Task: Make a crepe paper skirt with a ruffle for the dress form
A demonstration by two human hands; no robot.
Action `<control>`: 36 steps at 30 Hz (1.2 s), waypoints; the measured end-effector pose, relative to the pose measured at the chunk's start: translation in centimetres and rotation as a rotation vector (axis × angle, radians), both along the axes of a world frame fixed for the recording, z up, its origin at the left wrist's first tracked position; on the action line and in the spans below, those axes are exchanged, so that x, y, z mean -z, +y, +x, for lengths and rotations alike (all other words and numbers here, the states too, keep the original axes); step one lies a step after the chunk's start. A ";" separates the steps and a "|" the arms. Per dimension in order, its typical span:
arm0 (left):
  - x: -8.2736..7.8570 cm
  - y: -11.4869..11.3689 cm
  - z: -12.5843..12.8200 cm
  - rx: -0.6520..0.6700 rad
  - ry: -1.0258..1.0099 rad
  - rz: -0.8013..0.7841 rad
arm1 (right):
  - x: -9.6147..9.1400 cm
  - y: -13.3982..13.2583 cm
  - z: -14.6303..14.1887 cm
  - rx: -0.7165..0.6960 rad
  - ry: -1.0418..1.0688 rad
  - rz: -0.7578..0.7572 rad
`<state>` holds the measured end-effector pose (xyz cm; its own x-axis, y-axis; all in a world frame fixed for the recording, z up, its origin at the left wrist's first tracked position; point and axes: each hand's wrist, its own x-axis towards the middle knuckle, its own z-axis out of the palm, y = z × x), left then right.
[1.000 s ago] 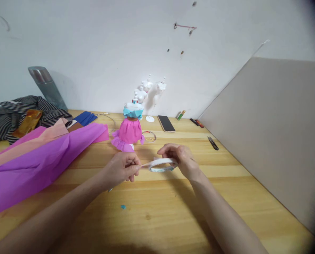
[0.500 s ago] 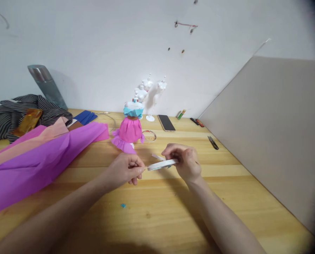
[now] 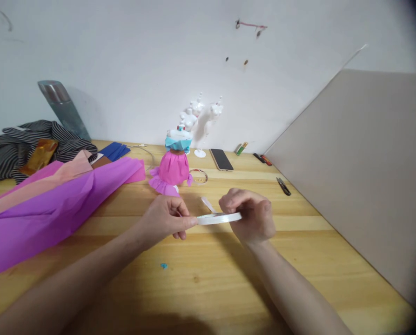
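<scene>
A narrow roll of white tape (image 3: 220, 218) is held level above the table, seen nearly edge-on. My left hand (image 3: 168, 216) pinches its left end between thumb and fingers. At the other end, my right hand (image 3: 251, 215) is curled around the roll's edge, its fingers slightly blurred and partly hidden. A short pale strip (image 3: 207, 204) sticks out behind the roll. Just beyond my hands stands a small figure in a pink crepe-paper skirt (image 3: 173, 167), with a light-blue paper band (image 3: 178, 144) above it and purple ruffles at the hem.
Purple crepe paper (image 3: 71, 204) spreads across the left side, near a striped cloth (image 3: 2, 153) and a bottle (image 3: 64, 109). A phone (image 3: 222, 159), a bangle (image 3: 199, 176) and thread snips (image 3: 284, 186) lie beyond my hands. A blue scrap (image 3: 164, 266) is nearer me. A panel (image 3: 375, 177) borders the right.
My left hand has come up against the roll's left end, where earlier it pinched something thin just off it. The roll has turned slightly, and my right hand has shifted a little right.
</scene>
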<state>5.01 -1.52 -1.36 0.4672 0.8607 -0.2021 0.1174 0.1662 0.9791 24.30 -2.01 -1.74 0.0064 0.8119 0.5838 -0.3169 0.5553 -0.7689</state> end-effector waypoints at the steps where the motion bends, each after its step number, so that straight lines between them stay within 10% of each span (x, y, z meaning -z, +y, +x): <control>1: -0.3 -0.1 0.0 0.014 -0.019 0.008 | 0.0 -0.1 -0.1 -0.002 0.018 0.002; 8: -2.1 -0.5 -0.5 0.315 -0.095 0.045 | 0.1 -0.3 -1.1 -0.055 0.069 0.045; 15: -5.2 -0.6 -3.1 0.280 -0.180 0.133 | -1.5 1.7 1.3 0.106 0.036 0.031; 21: -6.6 -0.5 -5.3 0.264 -0.385 0.170 | 0.8 1.5 0.4 -0.202 -0.642 -0.371; 27: -5.7 0.6 -5.9 0.274 -0.561 0.066 | 1.6 2.3 0.4 0.203 -0.474 -0.319; 32: -5.1 1.0 -5.5 0.310 -0.664 -0.006 | 1.5 1.2 -0.5 -0.377 -0.390 -0.370; 36: -5.5 1.0 -6.0 0.272 -0.669 0.033 | 2.2 1.5 -0.3 -0.418 -0.374 -0.432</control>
